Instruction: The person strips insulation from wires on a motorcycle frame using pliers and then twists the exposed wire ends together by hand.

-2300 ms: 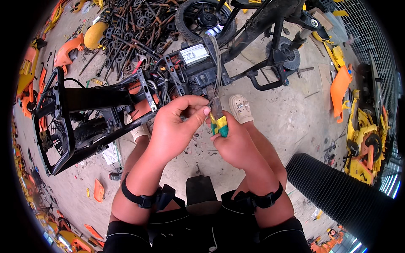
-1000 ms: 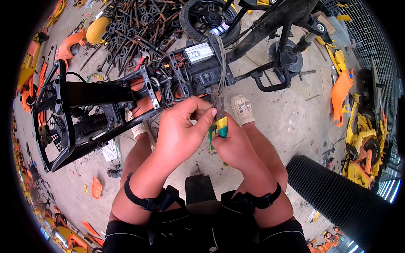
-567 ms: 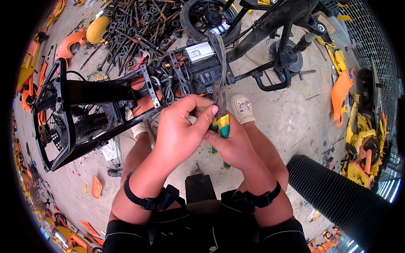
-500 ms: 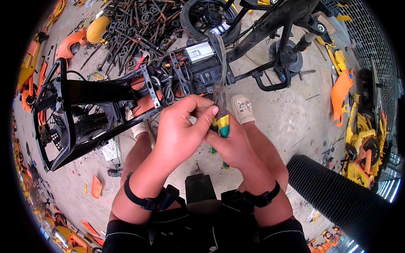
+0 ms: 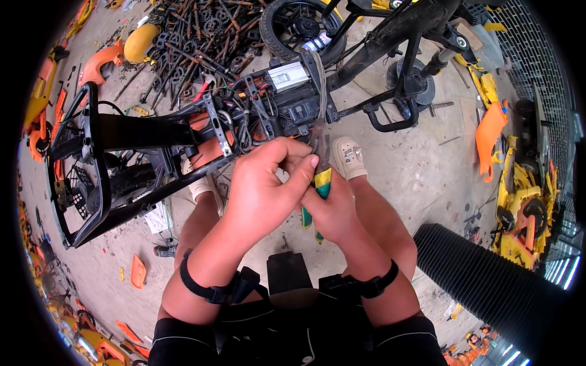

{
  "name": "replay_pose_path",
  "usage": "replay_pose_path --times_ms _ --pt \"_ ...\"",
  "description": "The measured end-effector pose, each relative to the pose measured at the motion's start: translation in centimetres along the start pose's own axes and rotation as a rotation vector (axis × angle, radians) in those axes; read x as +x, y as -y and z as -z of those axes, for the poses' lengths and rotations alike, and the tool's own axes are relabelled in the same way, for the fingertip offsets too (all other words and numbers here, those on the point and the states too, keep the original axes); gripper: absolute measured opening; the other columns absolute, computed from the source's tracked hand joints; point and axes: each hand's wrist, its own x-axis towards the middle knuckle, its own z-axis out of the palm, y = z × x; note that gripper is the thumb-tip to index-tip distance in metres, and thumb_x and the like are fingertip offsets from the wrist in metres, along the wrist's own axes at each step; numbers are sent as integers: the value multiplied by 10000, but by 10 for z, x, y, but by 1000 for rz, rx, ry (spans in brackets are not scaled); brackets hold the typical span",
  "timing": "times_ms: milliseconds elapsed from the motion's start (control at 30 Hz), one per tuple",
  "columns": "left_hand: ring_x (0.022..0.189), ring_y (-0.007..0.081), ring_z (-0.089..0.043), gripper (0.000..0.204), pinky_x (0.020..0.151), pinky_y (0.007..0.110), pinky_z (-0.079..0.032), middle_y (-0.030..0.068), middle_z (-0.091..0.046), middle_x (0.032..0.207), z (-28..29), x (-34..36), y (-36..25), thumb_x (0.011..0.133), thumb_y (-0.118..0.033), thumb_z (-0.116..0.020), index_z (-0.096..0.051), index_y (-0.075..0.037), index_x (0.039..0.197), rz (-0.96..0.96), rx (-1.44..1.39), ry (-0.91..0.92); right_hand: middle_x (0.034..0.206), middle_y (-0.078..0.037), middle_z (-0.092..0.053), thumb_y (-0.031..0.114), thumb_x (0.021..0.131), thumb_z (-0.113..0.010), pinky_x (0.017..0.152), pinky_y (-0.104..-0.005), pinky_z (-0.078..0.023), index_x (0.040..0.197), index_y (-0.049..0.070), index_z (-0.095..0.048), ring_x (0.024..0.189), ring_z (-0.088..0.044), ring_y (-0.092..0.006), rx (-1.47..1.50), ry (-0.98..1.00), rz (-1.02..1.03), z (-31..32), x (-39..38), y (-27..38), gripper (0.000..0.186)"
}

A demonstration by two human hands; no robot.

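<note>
A pair of pliers [image 5: 322, 178] with yellow-and-green handles is gripped in my right hand [image 5: 334, 210], its dark jaws pointing away from me. Beside the jaws, the thumb and fingers of my left hand [image 5: 265, 177] are pinched together; what lies between them is too small to make out. Just beyond the jaws hangs a looped bundle of grey cable [image 5: 321, 85], coming down from a black vehicle frame [image 5: 146, 133]. A silver box [image 5: 288, 77] and tangled wires sit in the frame's middle, past my left hand.
Rusty metal rods and sprockets [image 5: 201, 43] are heaped beyond the frame, near a black wheel [image 5: 305, 25]. A ribbed black hose-like tube [image 5: 482, 280] lies at right. Orange and yellow panels [image 5: 489, 137] line both sides. My feet in beige clogs [image 5: 349, 157] stand by the frame.
My right hand has shifted slightly left, and the pliers have tilted, their handle ends swinging left and up. My left hand stays almost in place, still pinched.
</note>
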Motion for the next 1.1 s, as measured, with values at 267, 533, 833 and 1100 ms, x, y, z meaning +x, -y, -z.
replay_pose_path --times_ms 267,533,833,1100 --pt "636 195 -650 68 591 325 -499 112 -663 776 3 4 4 925 -35 -672 -642 23 944 -49 95 3 823 -62 -657 81 897 -627 630 -319 -506 1065 23 -574 690 -627 -142 -127 -160 35 -4 5 -5 185" --pt "794 371 -638 61 708 412 -505 172 -664 860 8 11 1 921 -33 -644 -626 10 960 -21 221 39 847 -71 -660 50 853 -635 659 -319 -504 1054 25 -584 725 -632 -153 -214 -217 -9 5 3 6 208" --pt "862 401 -631 51 766 462 -494 167 -665 878 6 15 -1 893 -24 -644 -632 -9 940 -121 414 68 895 -28 -651 -36 860 -581 660 -244 -493 1057 25 -589 770 -601 -71 -346 -277 -46 11 -3 3 207" --pt "848 379 -641 75 758 454 -486 141 -687 875 1 17 4 845 19 -665 -645 -10 911 -267 690 56 886 -72 -681 -8 837 -560 678 -330 -514 1092 16 -597 748 -653 -174 -129 -210 -180 15 -4 -3 259"
